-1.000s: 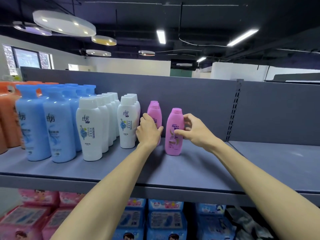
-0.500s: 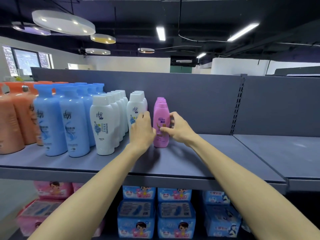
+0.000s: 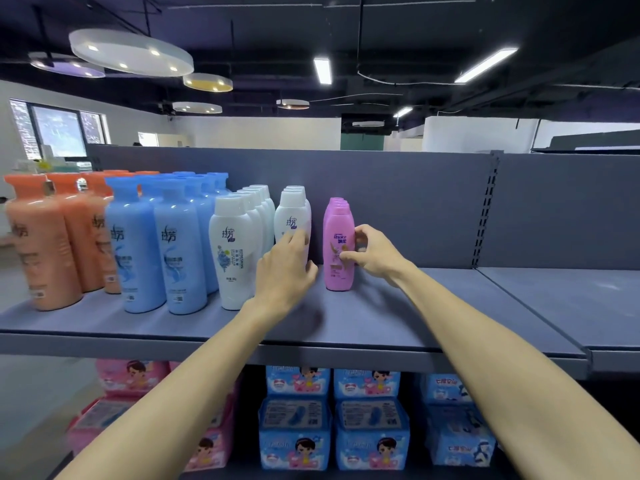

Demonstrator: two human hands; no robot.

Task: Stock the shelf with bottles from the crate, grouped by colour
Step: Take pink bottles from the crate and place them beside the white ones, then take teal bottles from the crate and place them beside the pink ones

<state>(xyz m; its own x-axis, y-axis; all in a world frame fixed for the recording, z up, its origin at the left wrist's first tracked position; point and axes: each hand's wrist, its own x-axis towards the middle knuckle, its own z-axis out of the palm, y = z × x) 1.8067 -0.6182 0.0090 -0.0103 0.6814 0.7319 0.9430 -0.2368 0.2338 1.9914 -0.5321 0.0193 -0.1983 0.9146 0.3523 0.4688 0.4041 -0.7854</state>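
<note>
Pink plastic sits under the right hand point(image 3: 372, 252): its thumb crosses the label of the front pink bottle point(image 3: 337, 251) while the fingers curl around the bottle's right side, pinching it as it stands upright on the grey shelf point(image 3: 381, 317). More pink bottles line up directly behind it in a single file toward the back panel. The left hand point(image 3: 285, 268) lies against the lower front of the nearest bottle in the right-hand white row point(image 3: 292, 216), fingers bent lightly around it and touching it; whether they actually clamp it cannot be told, since the back of the hand hides the contact. A narrow gap of bare shelf separates that hand from the pink file.

Just left of it stands a second white row point(image 3: 235, 251), its front bottle nearer the shelf edge. Farther left come two rows of blue bottles point(image 3: 156, 251), then orange bottles point(image 3: 45, 247) at the shelf's left end, each colour kept together. Both bare forearms reach up from the bottom of the view. On the lower level sit blue packs point(image 3: 332, 431) and, to the left, pink packs point(image 3: 114, 410). Round ceiling lamps point(image 3: 131, 53) hang overhead.
</note>
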